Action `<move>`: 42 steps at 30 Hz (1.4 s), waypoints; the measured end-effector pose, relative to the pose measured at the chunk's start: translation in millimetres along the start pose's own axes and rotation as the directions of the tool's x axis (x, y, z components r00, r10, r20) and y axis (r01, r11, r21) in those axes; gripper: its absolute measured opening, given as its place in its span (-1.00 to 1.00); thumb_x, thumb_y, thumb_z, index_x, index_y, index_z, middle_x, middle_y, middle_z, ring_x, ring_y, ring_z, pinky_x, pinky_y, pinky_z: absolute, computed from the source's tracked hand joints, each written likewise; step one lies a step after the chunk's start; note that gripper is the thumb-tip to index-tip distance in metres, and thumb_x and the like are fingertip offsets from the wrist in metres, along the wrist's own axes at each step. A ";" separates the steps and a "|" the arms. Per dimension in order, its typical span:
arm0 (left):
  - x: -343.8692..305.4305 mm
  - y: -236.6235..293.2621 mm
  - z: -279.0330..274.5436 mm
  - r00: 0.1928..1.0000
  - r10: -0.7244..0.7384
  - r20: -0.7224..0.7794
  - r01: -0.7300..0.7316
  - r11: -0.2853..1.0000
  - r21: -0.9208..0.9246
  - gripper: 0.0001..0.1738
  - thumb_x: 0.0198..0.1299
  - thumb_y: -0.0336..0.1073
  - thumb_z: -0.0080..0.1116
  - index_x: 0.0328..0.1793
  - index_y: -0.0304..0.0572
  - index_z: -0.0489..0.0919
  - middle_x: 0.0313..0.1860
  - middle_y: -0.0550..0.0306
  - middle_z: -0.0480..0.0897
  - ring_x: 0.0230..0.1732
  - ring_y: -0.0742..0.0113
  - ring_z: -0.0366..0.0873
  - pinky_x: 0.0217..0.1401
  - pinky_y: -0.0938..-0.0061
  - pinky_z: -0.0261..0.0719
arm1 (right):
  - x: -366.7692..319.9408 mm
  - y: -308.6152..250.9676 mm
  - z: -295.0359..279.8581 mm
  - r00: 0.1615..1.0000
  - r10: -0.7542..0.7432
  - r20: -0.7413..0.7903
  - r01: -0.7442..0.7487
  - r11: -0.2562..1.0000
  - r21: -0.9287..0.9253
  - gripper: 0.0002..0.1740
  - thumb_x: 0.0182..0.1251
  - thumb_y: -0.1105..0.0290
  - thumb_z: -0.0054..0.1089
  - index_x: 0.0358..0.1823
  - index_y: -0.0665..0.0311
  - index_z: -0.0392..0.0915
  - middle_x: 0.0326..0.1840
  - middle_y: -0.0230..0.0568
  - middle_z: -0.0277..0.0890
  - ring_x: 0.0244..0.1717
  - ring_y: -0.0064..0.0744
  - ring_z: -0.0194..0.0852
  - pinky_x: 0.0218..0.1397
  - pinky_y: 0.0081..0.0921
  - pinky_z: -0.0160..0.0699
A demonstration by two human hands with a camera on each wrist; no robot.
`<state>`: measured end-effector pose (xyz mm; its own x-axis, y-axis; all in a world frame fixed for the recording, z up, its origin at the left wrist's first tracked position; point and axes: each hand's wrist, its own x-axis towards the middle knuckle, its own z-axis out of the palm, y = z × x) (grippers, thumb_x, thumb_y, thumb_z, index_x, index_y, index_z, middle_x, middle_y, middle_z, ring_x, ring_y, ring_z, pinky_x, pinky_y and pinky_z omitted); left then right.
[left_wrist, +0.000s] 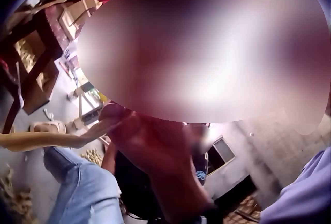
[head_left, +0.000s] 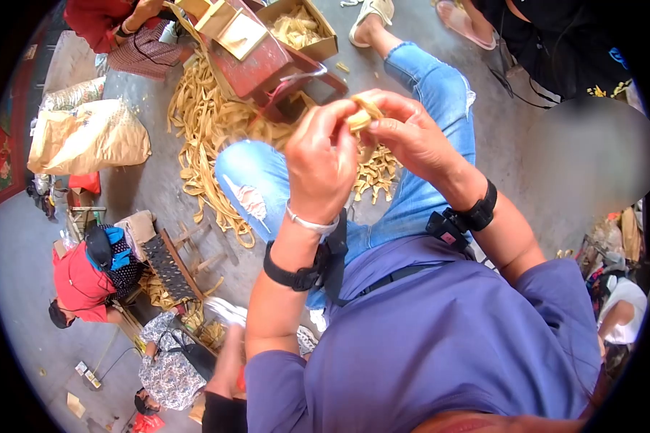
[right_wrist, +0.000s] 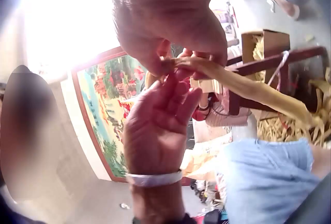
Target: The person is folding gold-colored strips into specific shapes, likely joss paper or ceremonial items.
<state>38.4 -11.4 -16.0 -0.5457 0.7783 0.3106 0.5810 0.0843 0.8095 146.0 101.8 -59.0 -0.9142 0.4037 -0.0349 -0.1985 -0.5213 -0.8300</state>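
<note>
Both hands meet above the lap and work on a tan, flat, flexible strip [head_left: 359, 121], bunched into a small folded loop between the fingertips. My left hand [head_left: 321, 162], with a white bracelet at the wrist, pinches it from the left. Opposite it, my right hand [head_left: 415, 137] pinches the loop between thumb and fingers. In the right wrist view the long tail of the strip [right_wrist: 253, 88] runs from the fingertips down to the right. The left wrist view shows the strip [left_wrist: 46, 140] stretching left, with much of that view blurred.
A heap of long tan strips [head_left: 195, 144] lies on the floor past the left knee. Small knotted pieces [head_left: 375, 175] lie between the legs. A red wooden bench [head_left: 256, 68] stands ahead, beside a cardboard box [head_left: 325, 47] of tan pieces. Other people sit around.
</note>
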 end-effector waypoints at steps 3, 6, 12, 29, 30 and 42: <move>-6.5 9.4 -1.3 0.943 -0.320 0.097 0.333 0.869 -0.366 -0.79 0.17 -0.52 0.21 -0.06 -0.40 0.59 -0.32 0.12 0.66 -0.37 0.47 0.61 -0.29 0.61 0.61 | 2.9 -2.6 -8.5 0.999 -0.004 0.043 0.018 0.947 -0.320 -0.67 0.33 0.40 0.17 0.08 0.36 0.54 -0.04 -0.39 0.42 -0.01 -0.63 0.37 -0.01 -0.63 0.41; -3.1 -6.0 -18.1 0.907 -0.405 0.120 0.413 0.789 -0.455 -0.85 0.24 -0.44 0.19 -0.13 -0.40 0.60 -0.42 0.10 0.67 -0.47 0.47 0.62 -0.36 0.61 0.63 | 2.3 -9.6 2.7 0.990 0.076 0.115 -0.063 0.992 -0.111 -0.66 0.31 0.43 0.20 0.09 0.32 0.54 -0.03 -0.34 0.45 -0.03 -0.61 0.40 0.00 -0.62 0.40; -8.0 -13.3 -48.2 0.867 -0.481 0.130 0.465 0.686 -0.560 -0.84 0.28 -0.36 0.15 -0.23 -0.37 0.58 -0.42 0.05 0.67 -0.47 0.38 0.64 -0.35 0.57 0.65 | 10.8 -27.2 -7.0 0.983 -0.181 0.033 0.167 0.802 -0.573 -0.88 0.23 0.52 0.25 -0.23 0.38 0.68 -0.38 -0.32 0.57 -0.35 -0.62 0.50 -0.29 -0.65 0.45; 61.1 -52.9 -89.1 0.829 -0.514 0.223 0.557 0.716 -0.422 -0.84 0.07 -0.43 0.37 -0.25 -0.36 0.68 -0.42 0.15 0.68 -0.50 0.58 0.57 -0.50 0.72 0.56 | 121.5 -54.9 17.4 0.850 -0.227 0.475 0.526 0.343 -0.778 -0.92 0.09 0.52 0.32 -0.34 0.31 0.67 -0.48 -0.19 0.54 -0.47 -0.30 0.52 -0.43 -0.45 0.43; 71.4 -64.8 -92.1 0.851 -0.491 0.184 0.518 0.734 -0.439 -0.85 0.12 -0.45 0.31 -0.22 -0.40 0.65 -0.45 0.09 0.67 -0.53 0.47 0.59 -0.46 0.61 0.63 | 139.1 -49.5 16.1 0.860 -0.241 0.450 0.510 0.365 -0.779 -0.91 0.10 0.51 0.32 -0.34 0.32 0.68 -0.47 -0.17 0.56 -0.46 -0.29 0.54 -0.41 -0.45 0.45; 172.9 -207.6 -102.8 0.805 -0.588 0.077 0.533 0.660 -0.529 -0.84 0.18 -0.44 0.25 -0.16 -0.40 0.61 -0.40 0.09 0.66 -0.50 0.48 0.60 -0.37 0.53 0.73 | 311.5 19.2 -10.4 0.899 -0.353 0.260 0.383 0.343 -0.858 -0.86 0.11 0.40 0.32 -0.33 0.30 0.69 -0.44 -0.03 0.62 -0.43 -0.18 0.64 -0.33 -0.41 0.55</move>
<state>-238.7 41.7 -79.1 -0.7343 0.6252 -0.2644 -0.2266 0.1414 0.9637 -138.9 225.4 -91.6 -0.8435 0.3513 0.4064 -0.1152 0.6208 -0.7755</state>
